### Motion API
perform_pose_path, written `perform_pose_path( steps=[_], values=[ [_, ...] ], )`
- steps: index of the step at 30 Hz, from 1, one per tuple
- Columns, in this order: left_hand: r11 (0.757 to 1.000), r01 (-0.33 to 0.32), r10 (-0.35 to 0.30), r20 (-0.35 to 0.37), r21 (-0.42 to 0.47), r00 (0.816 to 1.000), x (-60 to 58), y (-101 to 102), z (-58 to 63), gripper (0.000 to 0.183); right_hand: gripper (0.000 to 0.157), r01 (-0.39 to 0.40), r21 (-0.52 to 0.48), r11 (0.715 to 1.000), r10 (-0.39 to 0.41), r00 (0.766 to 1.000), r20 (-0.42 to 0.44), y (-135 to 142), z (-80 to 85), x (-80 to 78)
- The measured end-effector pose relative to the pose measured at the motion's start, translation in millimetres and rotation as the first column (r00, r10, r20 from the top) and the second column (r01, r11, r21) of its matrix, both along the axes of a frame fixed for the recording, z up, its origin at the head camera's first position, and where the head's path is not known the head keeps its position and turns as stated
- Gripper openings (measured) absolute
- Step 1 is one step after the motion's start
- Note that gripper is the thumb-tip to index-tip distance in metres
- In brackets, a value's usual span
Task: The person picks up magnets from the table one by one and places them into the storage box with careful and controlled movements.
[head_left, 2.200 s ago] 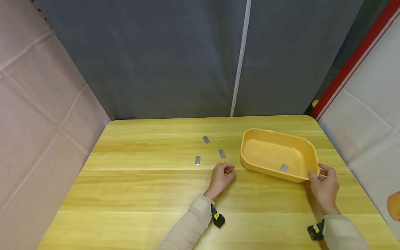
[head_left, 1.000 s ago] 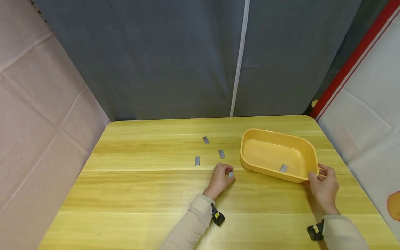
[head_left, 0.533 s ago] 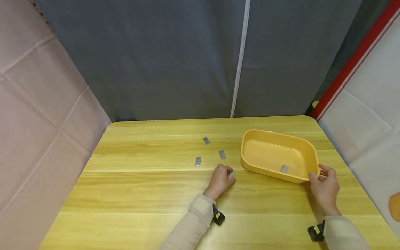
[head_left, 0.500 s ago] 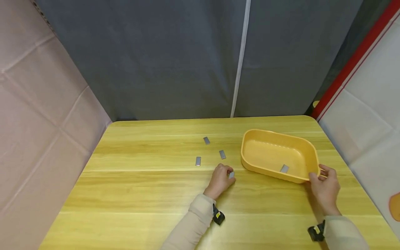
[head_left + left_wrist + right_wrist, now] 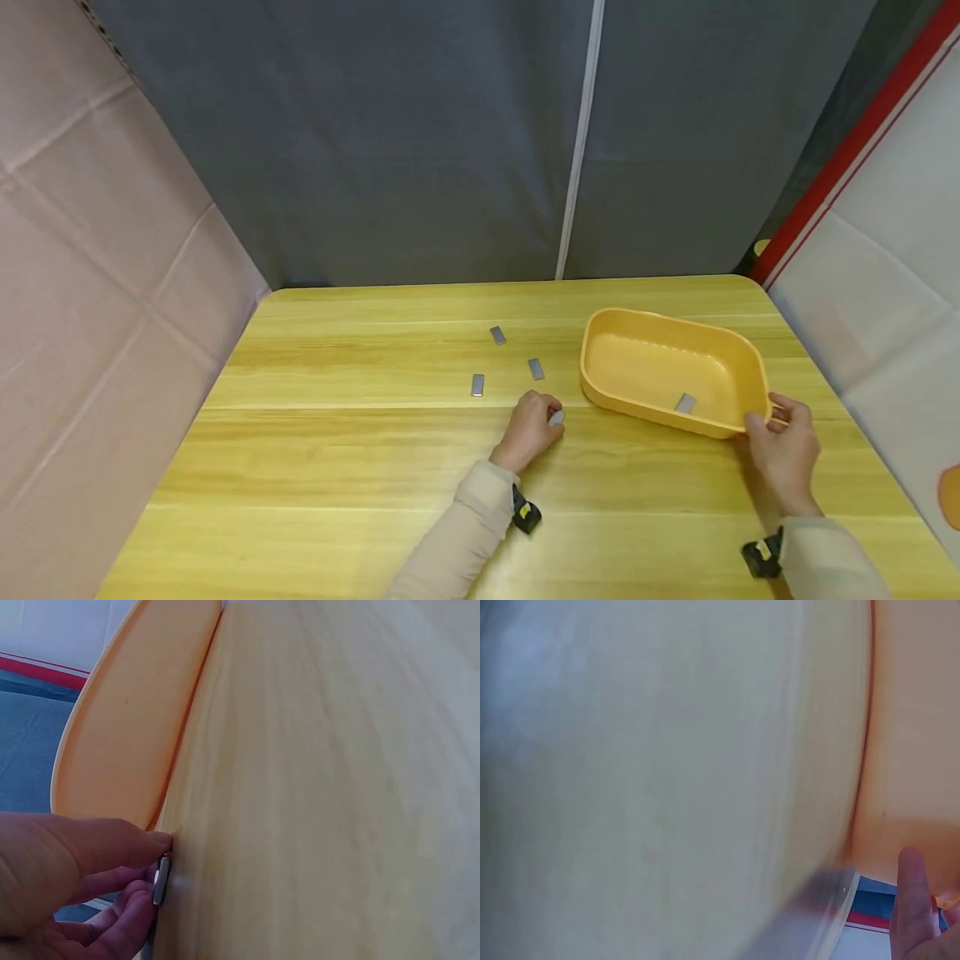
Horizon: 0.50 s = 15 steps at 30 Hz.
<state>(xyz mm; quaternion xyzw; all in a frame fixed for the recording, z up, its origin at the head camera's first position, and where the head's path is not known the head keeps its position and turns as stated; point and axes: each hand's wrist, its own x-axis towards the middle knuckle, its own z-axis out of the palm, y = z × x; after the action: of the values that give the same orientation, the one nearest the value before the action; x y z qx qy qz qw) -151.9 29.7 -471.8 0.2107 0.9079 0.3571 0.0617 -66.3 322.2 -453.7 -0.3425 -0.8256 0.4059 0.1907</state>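
My left hand (image 5: 528, 429) is low over the table, left of a yellow plastic basket. It pinches a small grey metal block (image 5: 556, 417) between thumb and fingers; in the left wrist view the block (image 5: 160, 880) appears edge-on beside the tabletop. With my right hand (image 5: 783, 450) I hold the near right corner of the basket (image 5: 637, 407), the thumb at its rim. Inside the basket, near the front wall, lies another grey block (image 5: 686, 403). Beyond my left hand three more rest on the table: a left block (image 5: 477, 385), a back block (image 5: 498, 335) and a right block (image 5: 536, 368).
The wood-patterned table (image 5: 315, 467) ends at a dark grey curtain (image 5: 420, 167) behind it. Pale fabric walls (image 5: 127, 275) stand at both sides, the right one with a red band (image 5: 855, 150).
The grey block, hidden at my left fingers at first, came into sight between them and has since turned slightly. My right hand and the basket have stayed in place.
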Motion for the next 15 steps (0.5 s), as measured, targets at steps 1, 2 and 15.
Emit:
perform_pose_path(
  steps=[1,2,15],
  values=[
    [1.000,-0.002,0.002,-0.001,-0.006,1.000,-0.1,-0.3,0.4,0.021,0.045,0.000,0.000,1.000,0.000,1.000,0.000,0.0,-0.1,-0.1],
    [1.000,-0.004,0.004,0.000,-0.013,1.000,0.0,-0.8,1.1,0.021,0.045,0.000,-0.001,1.000,0.000,1.000,-0.001,-0.1,-0.2,-0.1],
    [0.999,-0.011,0.011,0.004,-0.035,1.000,0.4,-1.7,4.8,0.024,0.044,0.000,0.004,1.000,0.000,1.000,-0.016,-0.7,0.6,0.2]
  ],
)
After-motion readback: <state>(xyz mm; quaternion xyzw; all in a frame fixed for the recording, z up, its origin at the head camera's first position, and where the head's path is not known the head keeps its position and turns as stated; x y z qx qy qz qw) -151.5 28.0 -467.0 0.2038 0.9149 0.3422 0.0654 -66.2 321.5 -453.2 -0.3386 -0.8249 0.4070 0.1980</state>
